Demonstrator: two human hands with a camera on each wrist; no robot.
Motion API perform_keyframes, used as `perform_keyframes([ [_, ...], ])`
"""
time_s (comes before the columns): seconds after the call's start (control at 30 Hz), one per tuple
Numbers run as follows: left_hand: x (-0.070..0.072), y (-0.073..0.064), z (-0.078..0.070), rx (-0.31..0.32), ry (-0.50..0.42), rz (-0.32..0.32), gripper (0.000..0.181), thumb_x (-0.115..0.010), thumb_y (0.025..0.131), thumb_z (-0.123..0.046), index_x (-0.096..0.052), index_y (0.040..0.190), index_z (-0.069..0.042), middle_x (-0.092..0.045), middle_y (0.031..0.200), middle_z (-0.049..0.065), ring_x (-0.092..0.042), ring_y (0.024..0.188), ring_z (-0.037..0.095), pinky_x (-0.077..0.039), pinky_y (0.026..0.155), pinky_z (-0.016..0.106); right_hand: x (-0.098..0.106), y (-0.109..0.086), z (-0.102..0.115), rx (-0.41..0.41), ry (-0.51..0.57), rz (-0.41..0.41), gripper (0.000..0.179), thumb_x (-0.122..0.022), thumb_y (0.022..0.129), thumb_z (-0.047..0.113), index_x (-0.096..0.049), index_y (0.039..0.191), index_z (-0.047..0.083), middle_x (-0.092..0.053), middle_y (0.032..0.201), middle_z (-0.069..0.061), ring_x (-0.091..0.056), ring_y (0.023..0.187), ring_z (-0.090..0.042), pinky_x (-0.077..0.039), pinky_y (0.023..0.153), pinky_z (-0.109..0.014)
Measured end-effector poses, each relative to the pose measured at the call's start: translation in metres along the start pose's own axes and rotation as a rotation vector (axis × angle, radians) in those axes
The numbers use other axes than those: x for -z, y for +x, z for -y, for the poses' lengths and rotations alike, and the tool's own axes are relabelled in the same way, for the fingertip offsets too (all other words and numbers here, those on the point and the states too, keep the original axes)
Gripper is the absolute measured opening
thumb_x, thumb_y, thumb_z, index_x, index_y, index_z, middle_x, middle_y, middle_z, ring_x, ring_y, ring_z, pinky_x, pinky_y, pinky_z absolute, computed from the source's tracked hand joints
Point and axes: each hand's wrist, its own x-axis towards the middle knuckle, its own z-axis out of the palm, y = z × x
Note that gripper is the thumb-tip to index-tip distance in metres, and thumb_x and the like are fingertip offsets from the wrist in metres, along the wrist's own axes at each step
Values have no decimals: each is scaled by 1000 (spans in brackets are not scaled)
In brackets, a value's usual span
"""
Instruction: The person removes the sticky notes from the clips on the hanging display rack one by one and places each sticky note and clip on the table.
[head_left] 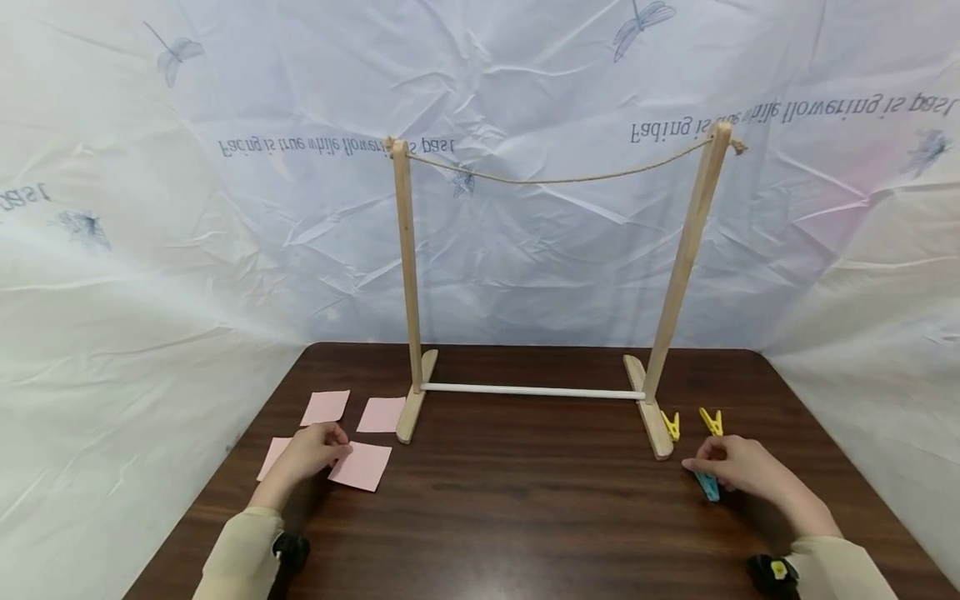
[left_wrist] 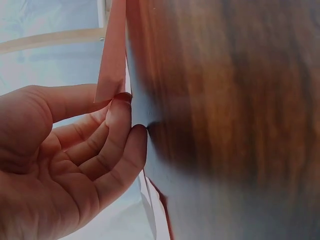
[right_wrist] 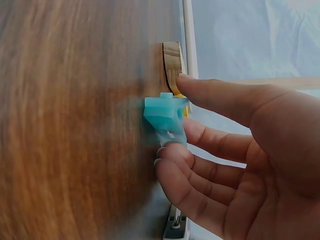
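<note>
My left hand (head_left: 315,447) pinches the corner of a pink paper square (head_left: 362,467) between thumb and fingers. In the left wrist view, that pink paper stands nearly edge-on at the fingertips, beside the dark tabletop. More pink paper squares (head_left: 326,407) lie around the left hand. On the right, my right hand (head_left: 738,465) reaches over a blue clothespin (right_wrist: 165,114), thumb on one side and fingers on the other. A gap shows between the thumb and the clothespin in the right wrist view. Two yellow clothespins (head_left: 712,422) lie just beyond the right hand.
A wooden frame (head_left: 408,267) stands on the brown table (head_left: 510,517), with a sagging string (head_left: 555,180) tied between its posts. A white rod (head_left: 532,391) joins its feet. Printed white sheeting (head_left: 487,267) hangs behind and at both sides.
</note>
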Motion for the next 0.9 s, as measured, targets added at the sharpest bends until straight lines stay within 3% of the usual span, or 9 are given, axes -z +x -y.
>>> perform_keyframes([
  [0.9,-3,1,3,51,26,22,11,-73,90,-10,-64,87,-3,-61,77,2,-57,64,16,-49,58,32,-3,-1,-3,15,-13,-15,37,-67,95,47,-60,89,11,-55,64,-1,-56,59,-17,-47,55,-34],
])
